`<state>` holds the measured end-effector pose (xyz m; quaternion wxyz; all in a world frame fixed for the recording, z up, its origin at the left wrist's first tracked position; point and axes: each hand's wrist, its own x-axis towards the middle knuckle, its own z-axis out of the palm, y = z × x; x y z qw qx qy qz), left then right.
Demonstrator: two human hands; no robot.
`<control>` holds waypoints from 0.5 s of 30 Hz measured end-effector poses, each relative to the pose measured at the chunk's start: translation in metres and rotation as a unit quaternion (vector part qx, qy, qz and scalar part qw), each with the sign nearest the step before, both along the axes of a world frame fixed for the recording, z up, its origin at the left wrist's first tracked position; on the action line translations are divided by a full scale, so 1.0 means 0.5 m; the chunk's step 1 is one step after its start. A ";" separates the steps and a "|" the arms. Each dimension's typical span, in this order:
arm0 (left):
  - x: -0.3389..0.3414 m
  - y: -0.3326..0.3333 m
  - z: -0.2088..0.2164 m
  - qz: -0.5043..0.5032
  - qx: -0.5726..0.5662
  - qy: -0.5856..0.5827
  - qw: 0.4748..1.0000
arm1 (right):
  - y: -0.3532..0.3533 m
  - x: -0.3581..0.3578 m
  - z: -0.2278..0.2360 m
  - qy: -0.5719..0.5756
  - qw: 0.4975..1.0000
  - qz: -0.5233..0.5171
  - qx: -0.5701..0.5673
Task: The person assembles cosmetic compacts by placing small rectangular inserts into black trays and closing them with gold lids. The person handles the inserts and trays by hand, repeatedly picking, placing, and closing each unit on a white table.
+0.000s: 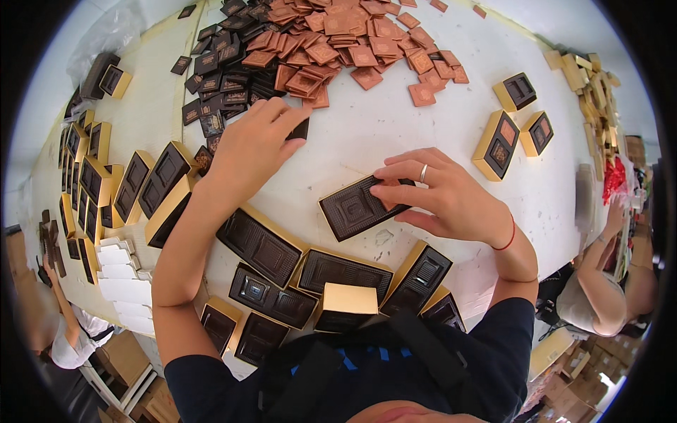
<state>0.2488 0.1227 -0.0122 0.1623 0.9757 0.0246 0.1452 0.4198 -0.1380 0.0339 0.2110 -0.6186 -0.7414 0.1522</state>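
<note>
One brown square [388, 204], half hidden, pinched by right hand [451, 196], left hand [254, 144], grip unclear

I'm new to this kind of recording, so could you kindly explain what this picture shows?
No machine is visible here: these are a person's bare hands. The wide fisheye camera sits on their head and looks down, which is why edges bend. On the pale table lie heaped reddish-brown squares and dark squares, with gold-sided boxes around. The right hand is at the right end of a dark tray, a reddish-brown piece between its fingers. The left hand is at a dark piece; whether it grips that is hard to tell.
</note>
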 end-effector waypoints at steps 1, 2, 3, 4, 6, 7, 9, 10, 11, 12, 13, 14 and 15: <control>-0.002 0.000 0.010 0.012 -0.021 0.015 1.000 | -0.001 0.000 -0.006 0.002 1.000 0.002 -0.005; -0.003 0.000 0.016 0.025 -0.043 0.029 0.998 | -0.003 0.000 -0.009 0.004 1.000 0.004 -0.010; -0.006 0.004 0.018 0.027 -0.070 0.031 0.997 | -0.001 -0.001 -0.010 -0.003 1.000 0.004 -0.005; -0.008 0.007 0.018 0.029 -0.096 0.033 0.994 | -0.001 -0.003 -0.011 -0.009 1.000 0.004 0.001; -0.012 0.008 0.019 0.006 -0.127 -0.005 0.992 | -0.002 -0.009 -0.014 -0.025 1.000 -0.004 0.018; -0.012 0.007 0.021 -0.019 -0.131 -0.043 0.990 | -0.004 -0.013 -0.020 -0.035 0.999 -0.011 0.030; 0.003 -0.010 0.052 -0.075 -0.064 -0.157 0.983 | -0.006 -0.023 -0.027 -0.055 0.997 -0.028 0.044; -0.007 -0.016 0.060 -0.067 -0.088 -0.148 0.983 | -0.008 -0.029 -0.027 -0.064 0.996 -0.036 0.047; -0.021 -0.024 0.067 -0.060 -0.111 -0.138 0.982 | -0.009 -0.031 -0.028 -0.073 0.995 -0.045 0.050; -0.031 -0.030 0.074 -0.053 -0.134 -0.130 0.981 | -0.008 -0.031 -0.029 -0.068 0.995 -0.045 0.053; -0.033 -0.032 0.078 -0.077 -0.121 -0.152 0.978 | -0.008 -0.031 -0.030 -0.063 0.995 -0.047 0.056; -0.034 -0.036 0.080 -0.087 -0.124 -0.175 0.973 | -0.008 -0.030 -0.032 -0.058 0.995 -0.048 0.059; -0.033 -0.042 0.081 -0.097 -0.125 -0.199 0.967 | -0.008 -0.026 -0.034 -0.052 0.996 -0.043 0.063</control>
